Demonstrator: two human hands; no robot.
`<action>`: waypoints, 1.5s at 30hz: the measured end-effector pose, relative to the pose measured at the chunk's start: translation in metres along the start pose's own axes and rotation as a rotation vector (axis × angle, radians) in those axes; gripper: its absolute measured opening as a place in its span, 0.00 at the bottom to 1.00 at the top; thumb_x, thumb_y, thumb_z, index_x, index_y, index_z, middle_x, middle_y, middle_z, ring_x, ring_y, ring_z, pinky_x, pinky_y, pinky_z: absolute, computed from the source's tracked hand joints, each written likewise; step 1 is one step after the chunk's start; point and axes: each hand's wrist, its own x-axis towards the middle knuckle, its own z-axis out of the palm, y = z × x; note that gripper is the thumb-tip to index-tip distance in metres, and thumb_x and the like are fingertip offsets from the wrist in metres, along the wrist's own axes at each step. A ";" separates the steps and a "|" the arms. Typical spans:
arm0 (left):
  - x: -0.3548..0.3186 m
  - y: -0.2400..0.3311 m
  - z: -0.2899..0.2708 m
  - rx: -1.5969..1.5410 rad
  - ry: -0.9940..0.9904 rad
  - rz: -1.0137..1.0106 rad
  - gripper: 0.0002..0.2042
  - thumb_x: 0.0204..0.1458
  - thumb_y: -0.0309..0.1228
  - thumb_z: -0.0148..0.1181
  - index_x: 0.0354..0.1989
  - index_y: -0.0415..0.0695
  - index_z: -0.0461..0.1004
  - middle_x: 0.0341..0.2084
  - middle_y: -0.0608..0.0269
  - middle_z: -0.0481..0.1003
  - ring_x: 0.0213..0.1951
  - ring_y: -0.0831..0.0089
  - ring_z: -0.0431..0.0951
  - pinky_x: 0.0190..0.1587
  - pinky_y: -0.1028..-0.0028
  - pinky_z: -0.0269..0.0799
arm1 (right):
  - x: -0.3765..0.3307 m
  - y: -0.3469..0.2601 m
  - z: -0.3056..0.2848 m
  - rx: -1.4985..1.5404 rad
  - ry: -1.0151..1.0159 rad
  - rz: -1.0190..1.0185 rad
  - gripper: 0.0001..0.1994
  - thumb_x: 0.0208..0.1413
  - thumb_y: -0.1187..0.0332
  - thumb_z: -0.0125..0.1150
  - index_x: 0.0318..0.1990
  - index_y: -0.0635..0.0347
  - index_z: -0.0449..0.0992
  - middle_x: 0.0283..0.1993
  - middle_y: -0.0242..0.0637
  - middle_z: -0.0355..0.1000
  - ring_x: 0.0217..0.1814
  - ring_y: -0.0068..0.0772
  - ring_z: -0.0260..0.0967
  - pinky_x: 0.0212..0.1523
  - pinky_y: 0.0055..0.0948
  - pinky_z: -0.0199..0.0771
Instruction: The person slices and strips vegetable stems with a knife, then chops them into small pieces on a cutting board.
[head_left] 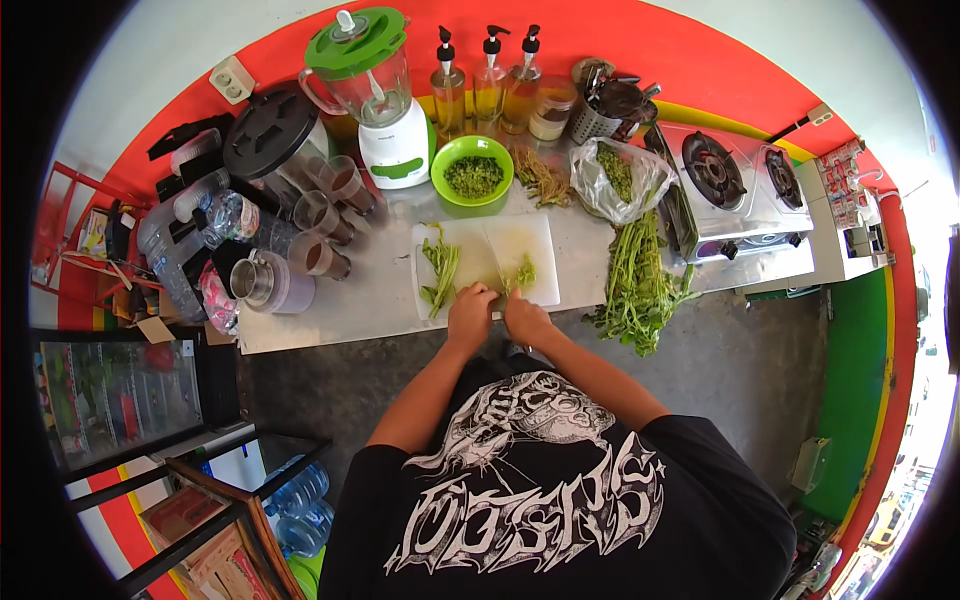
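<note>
A white cutting board [545, 288] lies at the counter's front edge. My right hand [526, 320] is closed at its near edge, apparently around a knife handle; a thin pale blade [497, 256] seems to point away across the board. Beside it, my left hand [471, 314] has its fingers bent and pressed together at the board's edge; what they grip is hidden. Cut green stalks [440, 268] lie on the board's left part. A small heap of chopped greens [522, 272] sits just beyond my right hand.
Behind the board stand a green bowl [472, 205] of chopped greens and a blender [385, 110]. To the right are a plastic bag [640, 190], a bundle of leafy stalks [640, 275] and a gas stove [735, 190]. Cups [320, 257] and a steel-necked jar [275, 285] stand left.
</note>
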 end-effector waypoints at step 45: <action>-0.010 -0.002 -0.006 -0.105 0.037 -0.071 0.08 0.56 0.27 0.56 0.39 0.45 0.82 0.35 0.55 0.76 0.42 0.53 0.77 0.44 0.59 0.73 | -0.005 0.002 0.002 0.032 -0.048 -0.052 0.17 0.59 0.69 0.53 0.51 0.72 0.62 0.47 0.67 0.74 0.52 0.67 0.74 0.53 0.55 0.74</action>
